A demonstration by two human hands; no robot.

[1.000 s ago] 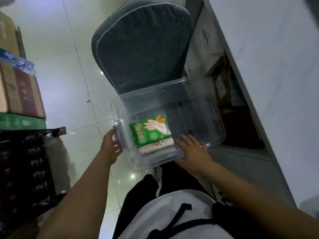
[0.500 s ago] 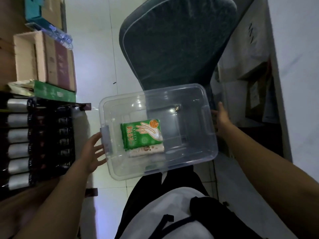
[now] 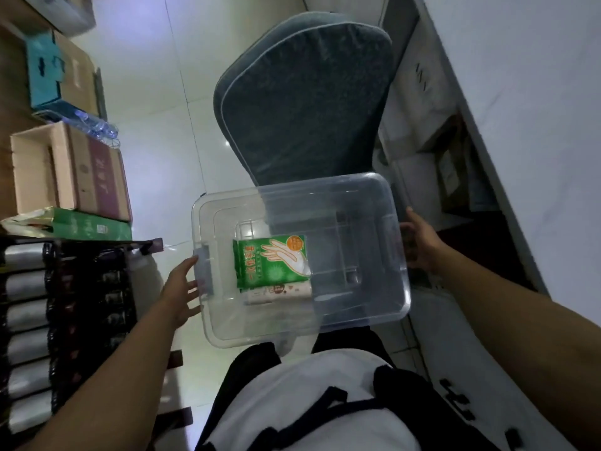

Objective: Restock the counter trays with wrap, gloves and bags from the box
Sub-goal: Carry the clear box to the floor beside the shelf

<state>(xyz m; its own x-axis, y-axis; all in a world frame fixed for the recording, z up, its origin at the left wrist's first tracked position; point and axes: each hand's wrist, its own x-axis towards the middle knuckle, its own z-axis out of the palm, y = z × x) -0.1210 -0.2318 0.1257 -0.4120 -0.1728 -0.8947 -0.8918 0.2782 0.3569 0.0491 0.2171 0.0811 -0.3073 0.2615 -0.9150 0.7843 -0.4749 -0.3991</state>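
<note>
Lifting clear storage box [image 3: 357, 307]: left hand [image 3: 182, 288] fingers spread against handle, right hand [image 3: 419, 244] gripping far rim; glove pack [image 3: 271, 260] between fingers. Next: carry level to counter.

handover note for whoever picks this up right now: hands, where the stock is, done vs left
Left hand: at the left end of the clear plastic storage box, fingers by its handle; whether they grip it is unclear.
Right hand: at the box's right end, fingers hidden behind the wall.
The box sits in front of the grey-green cushioned chair; what supports it cannot be seen.
In the box: a green packet printed with a glove, lying on a pale printed packet. The rest of the box looks empty.
Counter trays are out of view, so what is already restocked can't be judged.
Left: get these two packets into the trays.
</note>
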